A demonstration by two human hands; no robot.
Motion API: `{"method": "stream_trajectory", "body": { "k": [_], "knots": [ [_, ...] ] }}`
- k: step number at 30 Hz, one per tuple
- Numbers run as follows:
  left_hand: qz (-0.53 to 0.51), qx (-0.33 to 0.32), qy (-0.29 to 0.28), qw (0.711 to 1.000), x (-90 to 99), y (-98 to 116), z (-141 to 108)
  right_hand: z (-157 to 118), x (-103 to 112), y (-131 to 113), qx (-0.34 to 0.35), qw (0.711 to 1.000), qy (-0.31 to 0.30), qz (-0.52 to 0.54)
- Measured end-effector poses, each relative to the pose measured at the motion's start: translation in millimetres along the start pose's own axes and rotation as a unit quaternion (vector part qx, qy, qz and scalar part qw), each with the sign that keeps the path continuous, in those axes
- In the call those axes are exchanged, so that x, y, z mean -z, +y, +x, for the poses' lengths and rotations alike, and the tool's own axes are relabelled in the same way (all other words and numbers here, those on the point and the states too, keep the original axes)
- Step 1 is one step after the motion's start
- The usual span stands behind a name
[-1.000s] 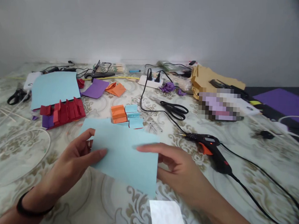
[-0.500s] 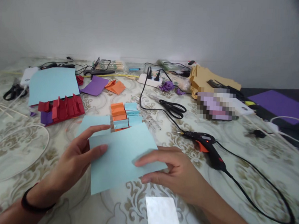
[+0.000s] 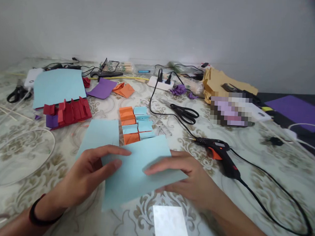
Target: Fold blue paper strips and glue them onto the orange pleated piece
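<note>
Between my hands is a light blue sheet of paper (image 3: 139, 170), tilted above the patterned tablecloth. My left hand (image 3: 88, 170) grips its left edge, index finger and thumb lying over the top face. My right hand (image 3: 186, 179) is closed on the right edge, with its index finger on top and the thumb partly hidden beneath. Behind the sheet's left side lies another light blue paper (image 3: 101, 131). Just past the held sheet sit folded orange and blue paper pieces (image 3: 136, 124). A white card (image 3: 171, 224) lies close to me.
A hot glue gun (image 3: 219, 149) with a lit red light lies at right, its cord looping forward. Black-handled scissors (image 3: 184, 112) and a white power strip (image 3: 161, 83) are beyond. Red folded paper (image 3: 70, 113) and a blue stack (image 3: 60, 86) stand at left.
Both hands have shifted slightly right and toward me with the blue sheet. More of the folded orange and blue pieces shows behind it. The camera view has moved slightly.
</note>
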State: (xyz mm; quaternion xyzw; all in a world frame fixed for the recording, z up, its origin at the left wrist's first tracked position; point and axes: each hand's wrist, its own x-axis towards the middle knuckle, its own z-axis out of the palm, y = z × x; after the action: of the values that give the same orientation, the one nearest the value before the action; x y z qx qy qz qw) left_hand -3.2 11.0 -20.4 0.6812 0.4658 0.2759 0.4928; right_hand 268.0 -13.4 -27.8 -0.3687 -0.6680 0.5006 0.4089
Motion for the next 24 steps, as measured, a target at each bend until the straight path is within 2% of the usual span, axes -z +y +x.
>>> {"method": "stream_trajectory", "body": {
  "k": [3, 5, 8, 13, 18, 21, 24],
  "knots": [
    [0.064, -0.057, 0.018, 0.996, 1.6, 4, -4, 1, -3, -1, -0.027, 0.998, 0.052, -0.015],
    [0.089, -0.089, 0.010, 0.992, 1.7, 5, -5, 3, -5, -1, -0.052, 0.995, 0.082, -0.011],
    [0.125, -0.107, 0.001, 0.986, -0.5, 5, -5, 4, -9, -2, -0.101, 0.989, 0.104, 0.013],
    [0.165, -0.085, 0.012, 0.983, -10.4, 3, -3, 1, -17, 1, -0.177, 0.974, 0.136, 0.050],
    [0.184, -0.046, -0.032, 0.981, -19.7, -2, -4, 1, -24, 4, -0.223, 0.959, 0.157, 0.081],
    [0.173, -0.018, -0.051, 0.983, -20.9, -1, -4, 3, -25, 3, -0.235, 0.947, 0.187, 0.113],
    [0.145, -0.009, -0.047, 0.988, -20.8, 2, -5, 3, -26, 4, -0.215, 0.935, 0.202, 0.195]
  ]
}}
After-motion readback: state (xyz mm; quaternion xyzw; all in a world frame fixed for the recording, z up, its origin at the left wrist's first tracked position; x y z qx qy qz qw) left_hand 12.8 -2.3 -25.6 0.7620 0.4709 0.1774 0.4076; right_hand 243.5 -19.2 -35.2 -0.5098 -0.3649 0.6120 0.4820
